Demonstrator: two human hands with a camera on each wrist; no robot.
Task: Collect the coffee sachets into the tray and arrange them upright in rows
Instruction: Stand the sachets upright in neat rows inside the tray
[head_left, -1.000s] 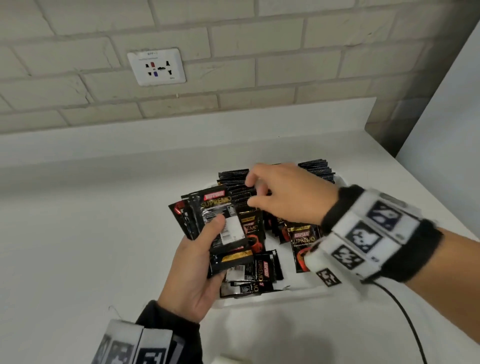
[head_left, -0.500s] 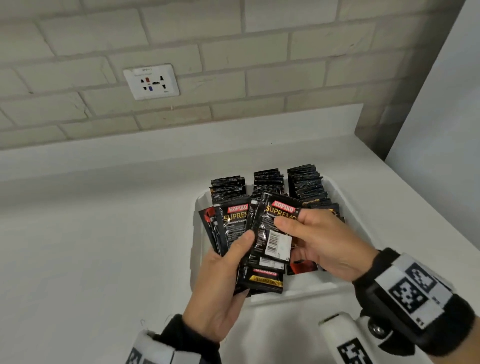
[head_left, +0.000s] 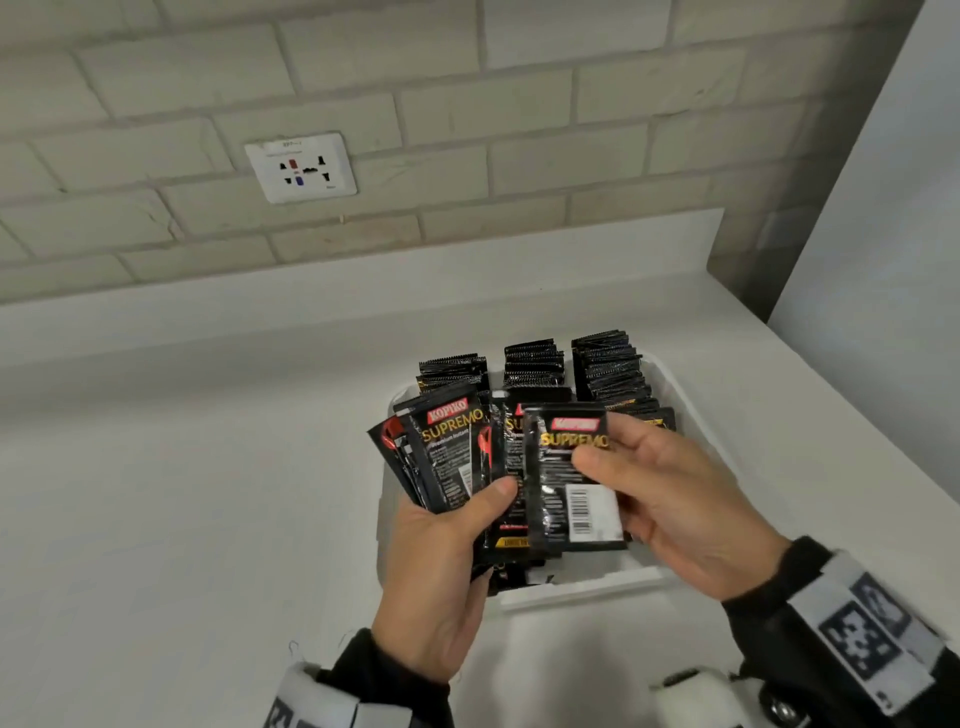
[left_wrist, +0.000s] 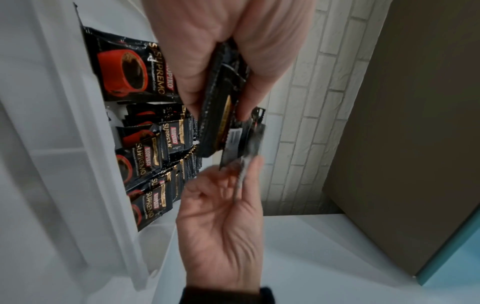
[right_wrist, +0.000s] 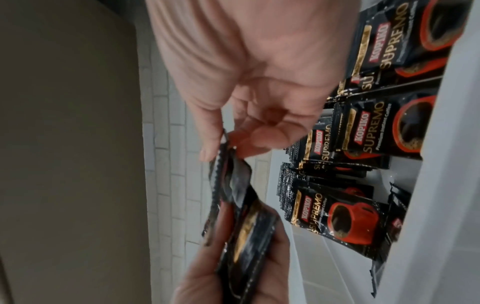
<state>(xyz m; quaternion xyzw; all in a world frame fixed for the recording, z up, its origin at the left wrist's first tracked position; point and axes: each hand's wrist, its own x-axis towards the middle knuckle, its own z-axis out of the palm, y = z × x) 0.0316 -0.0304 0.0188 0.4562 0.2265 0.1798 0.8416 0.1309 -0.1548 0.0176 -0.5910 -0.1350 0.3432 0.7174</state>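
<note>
A white tray (head_left: 582, 592) sits on the counter with three rows of upright black Kopiko sachets (head_left: 535, 358) at its far end and loose sachets (left_wrist: 140, 156) lying nearer. My left hand (head_left: 441, 545) grips a fanned stack of sachets (head_left: 452, 457) above the tray's left side, thumb on top. My right hand (head_left: 675, 499) pinches one single sachet (head_left: 571, 483), barcode side up, just right of the fan. In the left wrist view the stack (left_wrist: 218, 115) is seen edge on. In the right wrist view thumb and fingers pinch the single sachet (right_wrist: 228, 179) at its top edge.
The white counter (head_left: 182, 519) runs left of the tray. A brick wall with a socket plate (head_left: 301, 166) stands behind. A tall white panel (head_left: 883, 260) closes the right side, near the counter's right edge.
My right hand left the upright rows at the tray's far end, came to the left hand's fan and took hold of one sachet; it now holds it slightly right of the fan.
</note>
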